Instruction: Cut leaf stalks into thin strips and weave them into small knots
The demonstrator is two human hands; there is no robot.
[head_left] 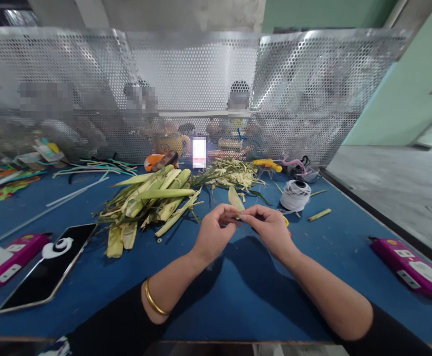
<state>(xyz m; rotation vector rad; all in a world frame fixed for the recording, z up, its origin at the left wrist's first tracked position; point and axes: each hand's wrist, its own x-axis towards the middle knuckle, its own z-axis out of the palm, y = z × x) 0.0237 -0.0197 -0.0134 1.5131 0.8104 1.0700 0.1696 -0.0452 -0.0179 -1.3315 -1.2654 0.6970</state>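
Observation:
My left hand point(216, 231) and my right hand point(271, 228) meet over the blue table, fingertips close together. Both are closed in a pinch at the lower end of a pale green corn husk piece point(234, 198), which points up and away from me. The exact grip is partly hidden by the fingers. Left of my hands lies a heap of green and yellow corn husks point(164, 195). Just beyond the right hand stands a spool of white string point(295, 196). A small yellow and red thing point(286, 221) peeks out from behind that hand.
Shredded husks point(234, 173) and a yellow tool point(268, 164) lie before a perforated metal screen point(197, 64). A black tablet-like device point(55, 264) and a magenta power strip point(23, 259) are at left, another magenta strip point(410, 264) at right. A cut stalk point(320, 214) lies beyond the spool.

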